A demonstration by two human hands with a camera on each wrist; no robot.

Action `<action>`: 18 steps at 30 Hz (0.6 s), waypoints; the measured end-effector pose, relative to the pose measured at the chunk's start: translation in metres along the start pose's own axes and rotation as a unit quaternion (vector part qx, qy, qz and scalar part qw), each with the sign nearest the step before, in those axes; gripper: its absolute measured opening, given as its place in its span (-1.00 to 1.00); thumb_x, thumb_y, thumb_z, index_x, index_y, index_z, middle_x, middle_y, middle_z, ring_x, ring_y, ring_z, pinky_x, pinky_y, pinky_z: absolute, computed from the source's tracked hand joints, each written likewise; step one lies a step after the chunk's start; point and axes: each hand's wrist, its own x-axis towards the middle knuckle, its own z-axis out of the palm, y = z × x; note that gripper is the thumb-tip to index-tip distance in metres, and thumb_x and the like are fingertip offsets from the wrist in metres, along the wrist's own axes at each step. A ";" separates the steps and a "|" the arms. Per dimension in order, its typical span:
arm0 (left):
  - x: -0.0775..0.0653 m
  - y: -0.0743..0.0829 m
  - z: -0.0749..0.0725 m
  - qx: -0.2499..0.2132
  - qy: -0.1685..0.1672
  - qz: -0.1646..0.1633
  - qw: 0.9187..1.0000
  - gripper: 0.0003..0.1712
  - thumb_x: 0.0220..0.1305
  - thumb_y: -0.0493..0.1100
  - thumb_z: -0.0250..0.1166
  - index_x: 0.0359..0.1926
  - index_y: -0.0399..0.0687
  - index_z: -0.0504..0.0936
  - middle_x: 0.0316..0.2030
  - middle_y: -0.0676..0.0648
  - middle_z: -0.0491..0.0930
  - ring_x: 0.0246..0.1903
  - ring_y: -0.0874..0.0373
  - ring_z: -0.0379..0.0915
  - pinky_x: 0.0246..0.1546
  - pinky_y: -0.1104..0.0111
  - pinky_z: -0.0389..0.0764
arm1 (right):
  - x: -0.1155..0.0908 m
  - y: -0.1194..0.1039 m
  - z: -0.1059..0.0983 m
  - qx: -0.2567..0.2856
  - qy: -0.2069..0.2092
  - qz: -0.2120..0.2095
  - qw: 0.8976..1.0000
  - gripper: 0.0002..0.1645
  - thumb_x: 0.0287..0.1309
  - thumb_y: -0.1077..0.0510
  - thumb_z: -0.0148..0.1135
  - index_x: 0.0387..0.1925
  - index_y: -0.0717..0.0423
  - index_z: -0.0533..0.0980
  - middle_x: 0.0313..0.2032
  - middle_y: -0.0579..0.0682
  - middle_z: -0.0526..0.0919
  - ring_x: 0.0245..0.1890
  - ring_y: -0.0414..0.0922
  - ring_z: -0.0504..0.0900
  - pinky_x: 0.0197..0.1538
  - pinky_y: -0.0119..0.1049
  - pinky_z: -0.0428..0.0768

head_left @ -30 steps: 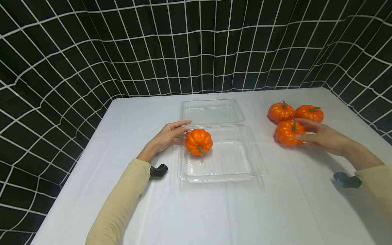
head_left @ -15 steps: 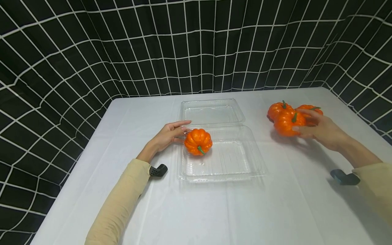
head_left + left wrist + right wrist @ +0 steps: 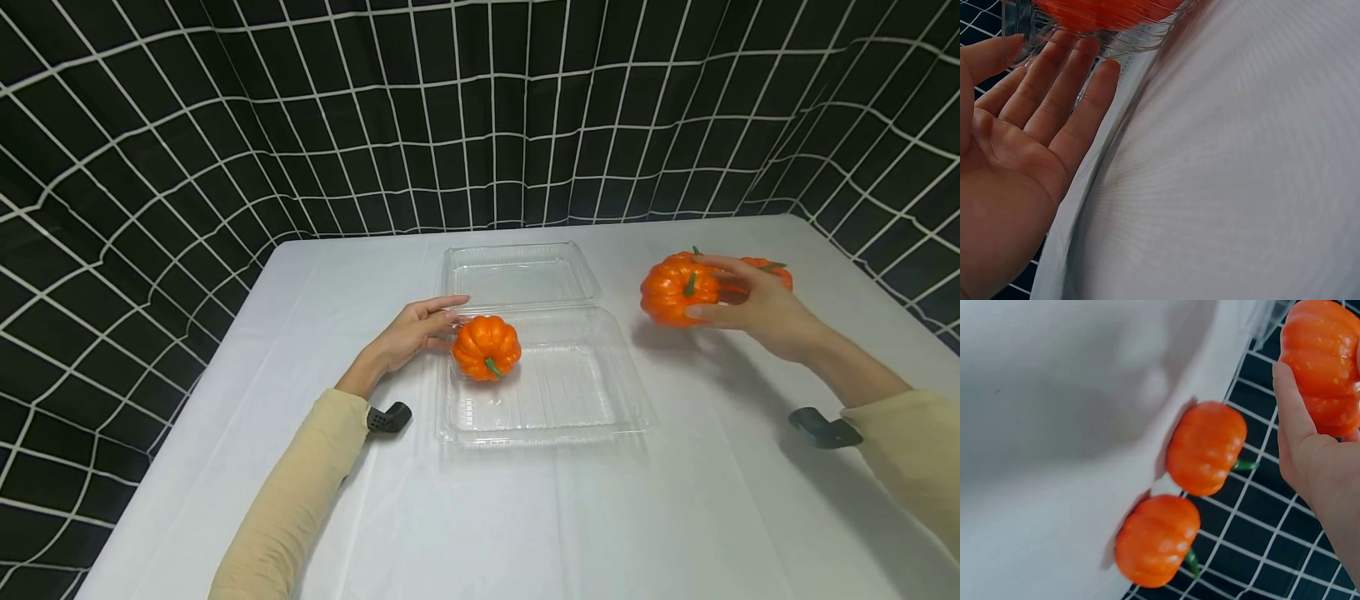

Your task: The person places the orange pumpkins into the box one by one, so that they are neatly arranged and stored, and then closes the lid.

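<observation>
Two beige sleeves [image 3: 292, 492] reach over the white surface [image 3: 525, 517], each with a dark device at the wrist. At the left, the arm angles forward and inward, and the left hand [image 3: 408, 333] lies at the side wall of the clear tray [image 3: 555, 383]. Its grip is loosely spread: in the left wrist view the palm shows and the fingers are nearly straight, tips by the plastic. There is one tray, with one lid [image 3: 517, 279] laid back flat behind it. One orange pumpkin [image 3: 486, 346] sits in the tray's back left corner, stem towards the person. Further right, a second pumpkin [image 3: 667, 290] is raised off the surface, well apart from the tray. The right hand [image 3: 765, 308] holds it from the right, its grip pinching the pumpkin between thumb and fingers. Two more pumpkins [image 3: 1207, 448] rest on the surface behind that hand, partly hidden in the head view, making four altogether.
</observation>
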 end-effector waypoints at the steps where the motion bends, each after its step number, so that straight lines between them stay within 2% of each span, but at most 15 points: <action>1: 0.000 0.000 0.000 0.000 0.000 0.000 1.000 -0.48 0.44 -0.24 0.02 0.36 -0.30 0.25 0.18 -0.31 0.42 -0.10 0.10 0.52 -0.09 0.21 0.59 | 0.000 -0.002 0.001 0.004 0.001 -0.004 1.000 -0.04 0.13 -0.01 0.35 0.46 -0.02 0.07 0.29 0.19 0.20 0.22 0.20 0.25 -0.22 -0.65 0.47; 9: 0.000 0.000 0.001 -0.001 0.002 0.000 1.000 -0.48 0.43 -0.25 0.03 0.35 -0.30 0.26 0.15 -0.29 0.45 -0.11 0.10 0.51 -0.10 0.21 0.59 | 0.001 -0.018 0.015 0.007 0.005 -0.028 1.000 -0.08 0.12 0.01 0.36 0.43 -0.01 0.13 0.27 0.17 0.23 0.10 0.14 0.35 -0.19 -0.61 0.49; 14: 0.001 -0.001 0.001 0.000 -0.002 0.005 1.000 -0.47 0.42 -0.24 0.03 0.35 -0.30 0.26 0.18 -0.30 0.42 -0.08 0.08 0.51 -0.08 0.21 0.59 | 0.001 -0.030 0.023 -0.002 0.011 -0.046 0.999 -0.09 0.07 0.02 0.40 0.40 -0.02 0.18 0.28 0.20 0.23 0.10 0.19 0.38 -0.21 -0.63 0.49; 18: 0.001 0.000 0.000 0.001 -0.001 0.005 1.000 -0.47 0.42 -0.25 0.03 0.36 -0.31 0.25 0.19 -0.32 0.40 -0.07 0.07 0.51 -0.07 0.20 0.59 | 0.003 -0.037 0.032 0.021 0.003 -0.063 0.998 -0.13 0.06 0.08 0.42 0.37 -0.02 0.22 0.27 0.18 0.23 0.10 0.18 0.38 -0.18 -0.60 0.51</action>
